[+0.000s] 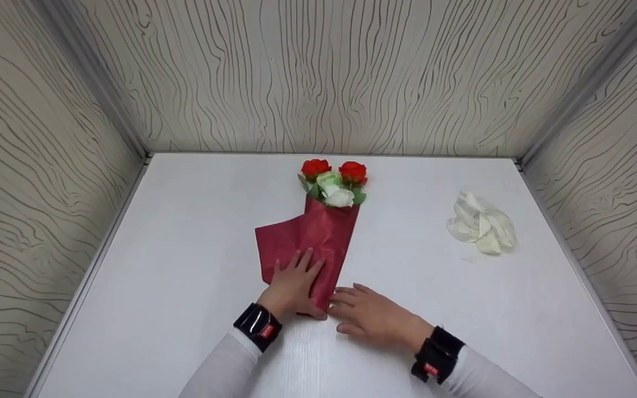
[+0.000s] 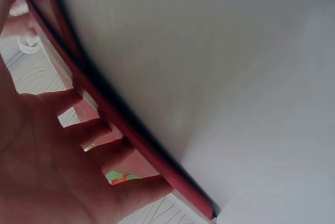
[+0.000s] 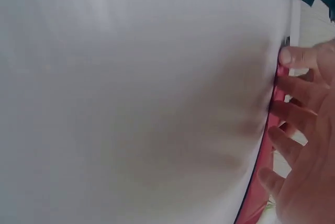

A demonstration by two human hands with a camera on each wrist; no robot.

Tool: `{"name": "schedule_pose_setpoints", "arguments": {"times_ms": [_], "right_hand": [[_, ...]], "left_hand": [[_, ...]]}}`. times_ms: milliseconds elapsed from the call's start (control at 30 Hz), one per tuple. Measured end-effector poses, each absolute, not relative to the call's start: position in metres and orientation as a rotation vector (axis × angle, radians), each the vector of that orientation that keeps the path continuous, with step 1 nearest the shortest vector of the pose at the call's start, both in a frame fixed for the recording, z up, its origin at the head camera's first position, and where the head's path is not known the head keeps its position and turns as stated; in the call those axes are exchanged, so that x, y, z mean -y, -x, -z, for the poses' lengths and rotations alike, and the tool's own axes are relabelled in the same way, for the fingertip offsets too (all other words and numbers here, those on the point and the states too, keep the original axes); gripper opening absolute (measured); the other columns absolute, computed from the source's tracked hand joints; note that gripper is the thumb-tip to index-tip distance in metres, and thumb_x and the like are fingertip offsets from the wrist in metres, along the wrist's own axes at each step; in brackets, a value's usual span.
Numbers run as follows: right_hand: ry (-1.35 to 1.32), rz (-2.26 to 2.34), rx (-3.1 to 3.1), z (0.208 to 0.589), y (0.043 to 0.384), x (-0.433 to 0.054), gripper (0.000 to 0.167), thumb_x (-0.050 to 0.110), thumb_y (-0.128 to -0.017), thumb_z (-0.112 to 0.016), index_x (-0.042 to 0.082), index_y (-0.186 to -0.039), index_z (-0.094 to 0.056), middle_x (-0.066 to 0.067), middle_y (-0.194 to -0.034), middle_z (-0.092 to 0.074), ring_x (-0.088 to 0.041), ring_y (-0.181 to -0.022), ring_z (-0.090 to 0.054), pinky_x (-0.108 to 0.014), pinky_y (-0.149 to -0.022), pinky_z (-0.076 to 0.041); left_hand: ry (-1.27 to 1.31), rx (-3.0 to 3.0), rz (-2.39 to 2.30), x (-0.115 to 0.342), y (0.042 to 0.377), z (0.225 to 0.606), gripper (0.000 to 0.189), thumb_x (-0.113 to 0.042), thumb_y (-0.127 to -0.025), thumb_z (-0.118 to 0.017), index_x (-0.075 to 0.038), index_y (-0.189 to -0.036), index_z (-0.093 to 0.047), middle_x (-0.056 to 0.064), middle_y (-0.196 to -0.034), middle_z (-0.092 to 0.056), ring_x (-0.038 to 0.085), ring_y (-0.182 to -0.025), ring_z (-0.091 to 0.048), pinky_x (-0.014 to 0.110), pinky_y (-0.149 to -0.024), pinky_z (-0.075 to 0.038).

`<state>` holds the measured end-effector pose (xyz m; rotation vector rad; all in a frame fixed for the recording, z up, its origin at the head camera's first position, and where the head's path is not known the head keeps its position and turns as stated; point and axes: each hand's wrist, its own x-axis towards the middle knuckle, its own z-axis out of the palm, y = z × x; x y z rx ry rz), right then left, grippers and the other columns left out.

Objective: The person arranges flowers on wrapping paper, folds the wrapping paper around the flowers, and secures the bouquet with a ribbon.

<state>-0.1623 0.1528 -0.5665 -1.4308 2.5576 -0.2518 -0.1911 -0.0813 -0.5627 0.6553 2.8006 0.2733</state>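
A bouquet lies in the middle of the white table, its dark red wrapping paper [image 1: 329, 232] folded over the stems, which are hidden. Two red roses [image 1: 353, 172] and pale green and white flowers [image 1: 339, 197] show at the far end. My left hand [image 1: 292, 286] rests on the wrap with fingers spread flat, its thumb near the pointed bottom end. To the left, a flap of the paper sticks out. My right hand [image 1: 376, 318] is at the lower right edge of the wrap. In the right wrist view its loosely bent fingertips [image 3: 285, 56] meet the paper's edge [image 3: 259, 187].
A loose heap of cream ribbon [image 1: 484, 224] with faint print lies on the right side of the table [image 1: 186, 309]. Wood-grain patterned panels [image 1: 318, 77] stand behind the table and along both sides.
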Motion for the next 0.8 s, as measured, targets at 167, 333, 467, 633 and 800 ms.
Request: {"name": "schedule_pose_setpoints", "arguments": {"times_ms": [167,333,467,633,800], "right_hand": [[1.439,0.270,-2.586,0.573,0.168,-0.154,0.052,0.049,-0.104,-0.038,0.019,-0.145,-0.049,0.002,-0.147,-0.046,-0.022,-0.140,-0.034,-0.052,-0.113,-0.024],[1.396,0.219,-2.685,0.576,0.189,-0.157,0.055,0.049,-0.104,-0.037,0.012,-0.143,-0.049,-0.005,-0.147,-0.046,-0.025,-0.140,-0.034,-0.051,-0.114,-0.023],[1.292,0.157,-2.747,0.575,0.209,-0.161,0.061,0.052,-0.102,-0.040,0.008,-0.145,-0.047,-0.009,-0.148,-0.045,-0.028,-0.141,-0.033,-0.052,-0.114,-0.021],[1.143,0.066,-2.765,0.571,0.237,-0.164,0.066,0.054,-0.102,-0.039,0.006,-0.147,-0.043,-0.010,-0.151,-0.041,-0.030,-0.143,-0.029,-0.052,-0.115,-0.019],[1.000,0.057,-2.772,0.569,0.263,-0.165,0.068,0.054,-0.102,-0.037,0.005,-0.150,-0.038,-0.011,-0.155,-0.035,-0.031,-0.144,-0.026,-0.053,-0.115,-0.017]], "left_hand": [[-0.660,-2.801,-0.263,0.082,0.191,0.563,0.117,-0.071,-0.062,-0.078,-0.020,-0.156,-0.030,0.015,-0.159,-0.024,0.040,-0.144,-0.021,0.070,-0.104,-0.024],[-0.677,-2.814,-0.265,0.083,0.192,0.563,0.116,-0.072,-0.062,-0.077,-0.019,-0.155,-0.032,0.015,-0.158,-0.025,0.040,-0.144,-0.023,0.070,-0.104,-0.025],[-0.681,-2.821,-0.257,0.082,0.191,0.563,0.116,-0.072,-0.062,-0.077,-0.020,-0.155,-0.031,0.015,-0.158,-0.026,0.039,-0.144,-0.023,0.070,-0.104,-0.025],[-0.679,-2.810,-0.273,0.083,0.191,0.563,0.117,-0.072,-0.061,-0.078,-0.021,-0.155,-0.030,0.016,-0.158,-0.025,0.039,-0.144,-0.022,0.070,-0.103,-0.025],[-0.680,-2.811,-0.275,0.083,0.192,0.562,0.118,-0.071,-0.061,-0.078,-0.021,-0.156,-0.029,0.015,-0.159,-0.024,0.039,-0.144,-0.021,0.070,-0.103,-0.025]]}}
